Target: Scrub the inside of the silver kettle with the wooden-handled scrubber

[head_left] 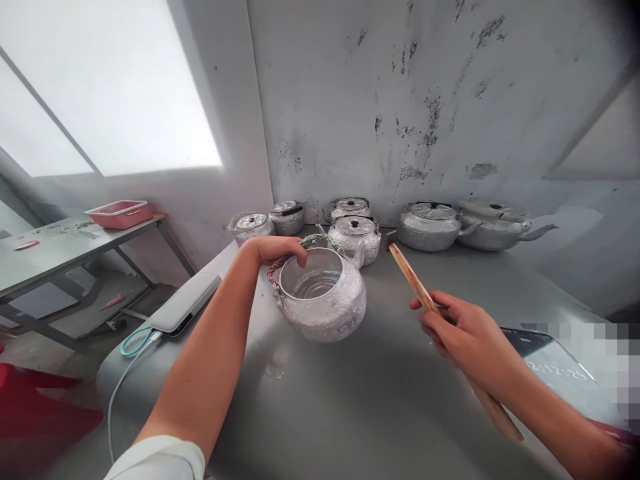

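Observation:
A dented silver metal kettle (327, 310) without a lid tilts over the grey table (320, 413), its round mouth toward me. My left hand (283, 250) is closed around its wrapped handle (314, 239), which shows green and red-and-white cord. Whether the kettle's base touches the table, I cannot tell. To the right, my right hand (457, 323) grips a hammer (413, 277) by its wooden shaft. The small dark hammer head points away from me, and the shaft's rear end runs down under my wrist. Hammer and kettle are apart.
Several lidded kettles (429, 227) line the table's back by the stained wall (400, 100). A power bank (185, 303) with a cable lies left. Beneath my right forearm is a screen device (555, 357) showing digits. Farther left are a pink basket (120, 215) on another table and a red stool (45, 407).

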### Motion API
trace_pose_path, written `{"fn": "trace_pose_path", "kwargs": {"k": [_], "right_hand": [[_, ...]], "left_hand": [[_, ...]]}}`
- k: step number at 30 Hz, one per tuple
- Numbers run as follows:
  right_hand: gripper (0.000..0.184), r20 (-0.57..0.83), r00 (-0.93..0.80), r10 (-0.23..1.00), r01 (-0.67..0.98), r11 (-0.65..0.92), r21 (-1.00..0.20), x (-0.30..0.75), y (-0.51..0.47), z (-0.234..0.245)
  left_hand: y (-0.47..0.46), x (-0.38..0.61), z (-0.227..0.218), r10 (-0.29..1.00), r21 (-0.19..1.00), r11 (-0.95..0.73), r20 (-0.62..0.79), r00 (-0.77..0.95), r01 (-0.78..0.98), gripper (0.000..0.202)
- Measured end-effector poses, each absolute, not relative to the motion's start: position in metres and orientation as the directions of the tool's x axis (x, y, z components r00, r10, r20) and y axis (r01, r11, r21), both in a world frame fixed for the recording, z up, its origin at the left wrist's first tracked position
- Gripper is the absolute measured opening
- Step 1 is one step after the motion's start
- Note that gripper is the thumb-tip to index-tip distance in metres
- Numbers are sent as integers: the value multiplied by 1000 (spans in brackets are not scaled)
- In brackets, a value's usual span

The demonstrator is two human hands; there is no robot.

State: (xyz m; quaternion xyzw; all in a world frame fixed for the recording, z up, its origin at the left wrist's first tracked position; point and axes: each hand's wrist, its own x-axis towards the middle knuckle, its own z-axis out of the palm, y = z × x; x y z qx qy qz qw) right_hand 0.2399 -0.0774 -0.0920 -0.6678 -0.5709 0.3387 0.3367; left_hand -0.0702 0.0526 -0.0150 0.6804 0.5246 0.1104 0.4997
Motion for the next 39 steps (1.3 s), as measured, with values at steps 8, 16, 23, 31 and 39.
{"fn": "trace_pose_path", "kwargs": {"k": [8, 16, 23, 31, 39], "right_hand": [[13, -79, 104, 991, 529, -123, -839, 242, -77, -96], [18, -86, 91, 992, 531, -121, -839, 240, -79, -94], [18, -87, 83, 993, 548, -118, -828, 241, -77, -97], [18, -109, 89, 990, 554, -140, -821, 239, -78, -95], [16, -82, 90, 993, 567, -119, -815, 241, -77, -97]], "left_hand": [[55, -73, -15, 790, 778, 110, -446, 421, 618, 19], [61, -75, -22, 768, 728, 124, -501, 400, 674, 19], [66, -74, -27, 776, 684, 42, -482, 408, 728, 22], [69, -55, -28, 828, 618, -163, -338, 448, 769, 28], [16, -44, 24, 890, 377, -448, 102, 445, 810, 35]]}}
